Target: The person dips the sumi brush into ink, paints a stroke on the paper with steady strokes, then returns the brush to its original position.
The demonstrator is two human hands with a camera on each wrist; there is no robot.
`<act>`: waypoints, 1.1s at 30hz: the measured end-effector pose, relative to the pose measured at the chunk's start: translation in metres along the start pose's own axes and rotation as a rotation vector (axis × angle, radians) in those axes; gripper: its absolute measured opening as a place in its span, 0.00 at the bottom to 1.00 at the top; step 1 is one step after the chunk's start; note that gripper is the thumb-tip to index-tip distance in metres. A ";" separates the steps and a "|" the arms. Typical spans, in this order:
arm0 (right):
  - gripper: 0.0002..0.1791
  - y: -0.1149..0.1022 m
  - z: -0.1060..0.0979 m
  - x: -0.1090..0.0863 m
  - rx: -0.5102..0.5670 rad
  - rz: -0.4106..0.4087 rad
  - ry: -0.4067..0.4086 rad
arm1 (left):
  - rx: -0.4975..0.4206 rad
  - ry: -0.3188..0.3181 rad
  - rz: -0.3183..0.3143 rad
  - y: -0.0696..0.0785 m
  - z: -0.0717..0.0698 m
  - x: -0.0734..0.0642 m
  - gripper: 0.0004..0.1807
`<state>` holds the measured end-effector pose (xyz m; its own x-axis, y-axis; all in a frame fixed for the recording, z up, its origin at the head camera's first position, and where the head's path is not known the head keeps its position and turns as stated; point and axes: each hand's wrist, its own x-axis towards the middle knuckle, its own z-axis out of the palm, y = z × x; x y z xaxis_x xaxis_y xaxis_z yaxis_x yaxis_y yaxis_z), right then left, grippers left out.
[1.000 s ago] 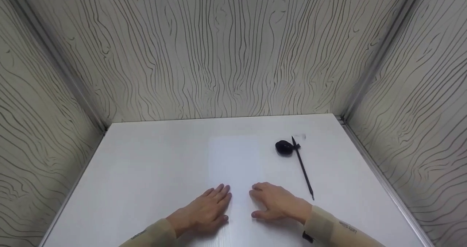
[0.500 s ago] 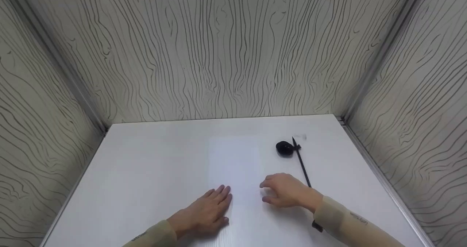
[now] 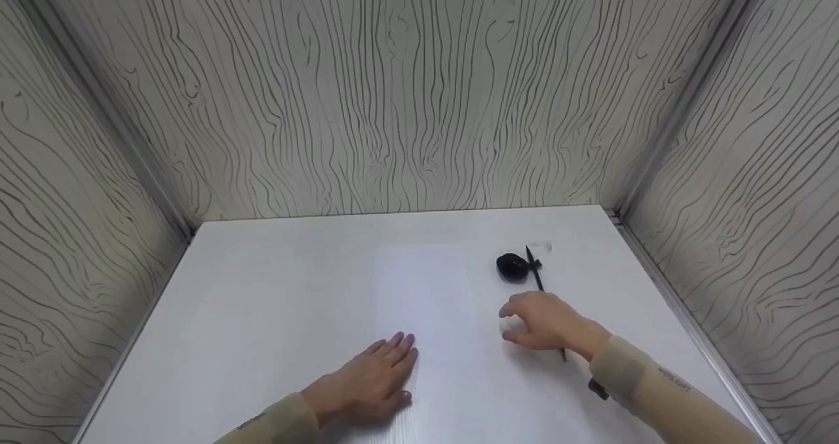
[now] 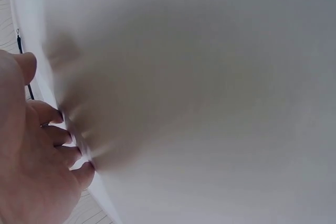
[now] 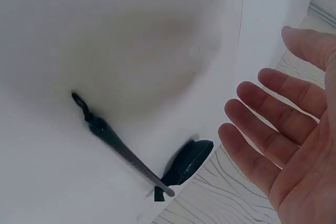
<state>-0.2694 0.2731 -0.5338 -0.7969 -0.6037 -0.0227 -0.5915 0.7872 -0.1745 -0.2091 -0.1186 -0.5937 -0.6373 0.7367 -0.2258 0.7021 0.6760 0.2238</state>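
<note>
My left hand (image 3: 370,380) lies flat with extended fingers at the left side of a pale white sheet (image 3: 419,280) on the white table. In the left wrist view its fingertips (image 4: 84,174) touch the surface. My right hand (image 3: 547,321) hovers over the table to the right of the sheet, its fingers loosely bent and holding nothing. It overlaps the middle of a slim black ink brush (image 3: 533,270) in the head view. The right wrist view shows the brush (image 5: 123,150) whole, with a loop at one end; its other end rests on a black, rounded dish (image 5: 190,161).
Near the back right, the black dish (image 3: 511,267) stands beside a faint clear patch (image 3: 541,246) on the table (image 3: 262,286). Wood-grain panels (image 3: 393,90) enclose the table at the back and both sides, with metal rails at the corners.
My right hand has lifted off the sheet's right side and moved right and away from me, over the brush. The left hand has stayed in place.
</note>
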 end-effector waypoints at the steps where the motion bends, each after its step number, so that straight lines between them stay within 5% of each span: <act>1: 0.18 0.003 -0.001 -0.001 0.000 0.009 0.001 | 0.000 -0.001 0.003 0.000 -0.001 0.000 0.46; 33: 0.18 0.068 -0.001 -0.026 -0.095 0.061 0.110 | -0.009 -0.013 -0.011 0.002 -0.004 0.000 0.49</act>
<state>-0.2889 0.3426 -0.5443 -0.8372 -0.5412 0.0786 -0.5465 0.8334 -0.0822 -0.2092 -0.1166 -0.5890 -0.6404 0.7294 -0.2407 0.6924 0.6838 0.2301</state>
